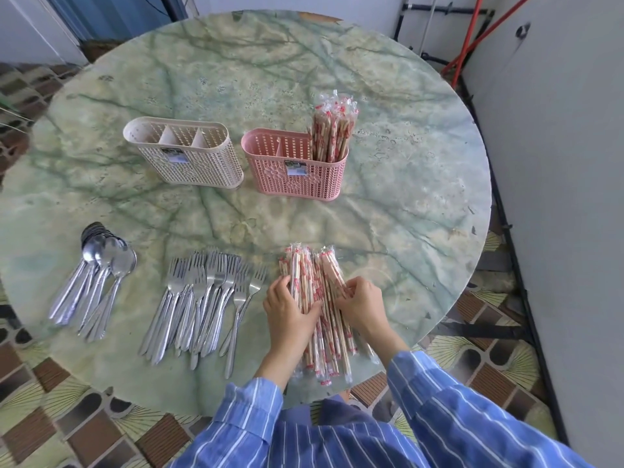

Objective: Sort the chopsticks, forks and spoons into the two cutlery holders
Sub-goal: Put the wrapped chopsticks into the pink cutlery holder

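Note:
A pile of wrapped chopsticks (314, 275) lies at the table's near edge. My left hand (290, 312) and my right hand (363, 305) close around the pile from either side. Left of it several forks (202, 298) lie fanned out, and several spoons (98, 271) lie further left. A beige cutlery holder (189, 163) stands empty at mid-table. Beside it to the right, a pink cutlery holder (293, 173) has a bunch of wrapped chopsticks (332, 130) standing upright in its right compartment.
The round green marble table (304, 72) fills most of the view. A grey wall (557, 163) runs along the right, with red poles (469, 38) leaning at the back right. Patterned floor tiles show around the table.

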The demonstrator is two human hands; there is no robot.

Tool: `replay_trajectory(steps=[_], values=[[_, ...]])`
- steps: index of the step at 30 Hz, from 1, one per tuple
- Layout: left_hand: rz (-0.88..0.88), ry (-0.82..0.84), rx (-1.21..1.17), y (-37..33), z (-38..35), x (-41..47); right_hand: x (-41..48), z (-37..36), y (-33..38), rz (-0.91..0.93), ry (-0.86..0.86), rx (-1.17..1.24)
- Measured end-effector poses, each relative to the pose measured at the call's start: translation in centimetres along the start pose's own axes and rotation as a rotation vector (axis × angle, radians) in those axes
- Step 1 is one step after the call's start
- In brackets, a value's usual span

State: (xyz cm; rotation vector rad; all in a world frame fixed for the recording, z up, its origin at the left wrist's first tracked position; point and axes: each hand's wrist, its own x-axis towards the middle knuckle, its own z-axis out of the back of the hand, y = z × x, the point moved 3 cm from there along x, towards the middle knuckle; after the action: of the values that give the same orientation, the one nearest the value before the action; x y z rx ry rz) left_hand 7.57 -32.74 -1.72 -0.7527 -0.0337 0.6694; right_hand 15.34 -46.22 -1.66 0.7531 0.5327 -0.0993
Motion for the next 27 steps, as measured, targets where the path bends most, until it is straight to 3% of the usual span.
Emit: replay_trajectory(steps=[6,11,15,19,27], values=[[-0.005,0.038,-0.014,0.1,0.1,0.0,0.8,1.9,-0.5,-0.111,0.129,0.222],[-0.055,0.000,0.054,0.0,0.4,0.3,1.5,3.9,-0.1,-0.205,0.232,0.674],[-0.105,-0.013,0.063,-0.9,0.9,1.9,3.1,4.4,0.3,-0.259,0.272,0.724],[-0.178,-0.011,-0.009,-2.6,1.7,4.3,4.2,4.0,1.5,-0.368,0.289,0.929],[-0.427,-0.032,-0.276,-11.5,4.4,11.7,7.7,7.4,7.1,-0.140,0.188,1.063]])
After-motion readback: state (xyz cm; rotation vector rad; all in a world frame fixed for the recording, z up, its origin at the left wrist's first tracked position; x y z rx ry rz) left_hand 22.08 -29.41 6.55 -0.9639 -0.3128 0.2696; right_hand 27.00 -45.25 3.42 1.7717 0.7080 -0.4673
